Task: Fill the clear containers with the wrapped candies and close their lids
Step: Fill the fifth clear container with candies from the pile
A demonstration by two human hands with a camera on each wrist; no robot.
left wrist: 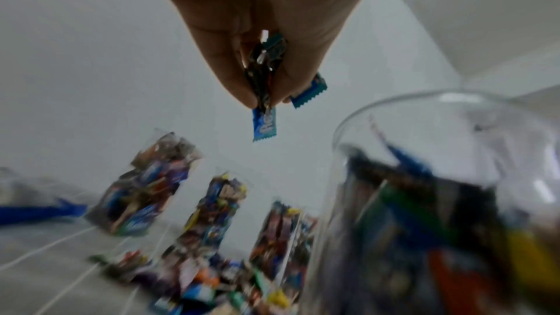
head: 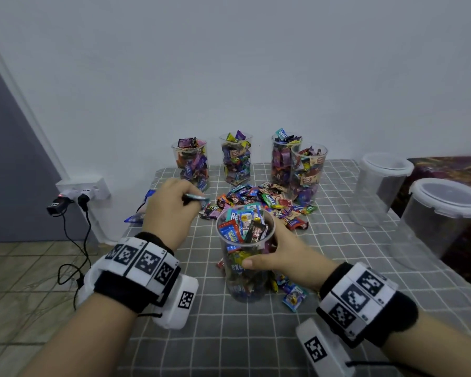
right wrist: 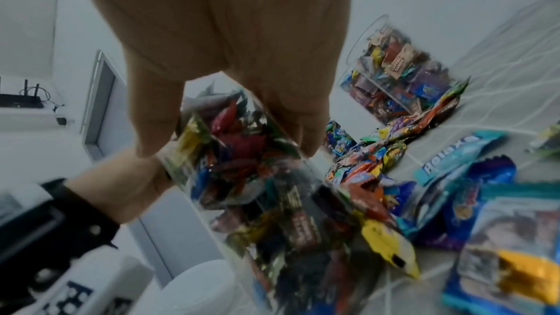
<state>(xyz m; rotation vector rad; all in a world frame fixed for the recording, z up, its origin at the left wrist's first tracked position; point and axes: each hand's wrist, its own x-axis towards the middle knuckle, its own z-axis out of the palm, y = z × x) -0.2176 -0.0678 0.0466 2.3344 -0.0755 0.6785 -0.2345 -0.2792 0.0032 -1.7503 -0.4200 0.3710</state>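
1. Clear container (head: 245, 257), nearly full of wrapped candies, stands upright on the checked cloth (head: 337, 308); no lid on it.
2. Right hand (head: 280, 261) wraps its side, thumb in front, fingers curled behind.
3. Left hand (head: 172, 210), just left of the container's rim and level with it, pinches a few blue wrapped candies (left wrist: 264, 123) between fingertips.
4. Loose candy pile (head: 267, 202) lies just beyond the held container.
5. Four filled containers (head: 235, 161) stand further back; two lidded tubs (head: 443, 213) well right.
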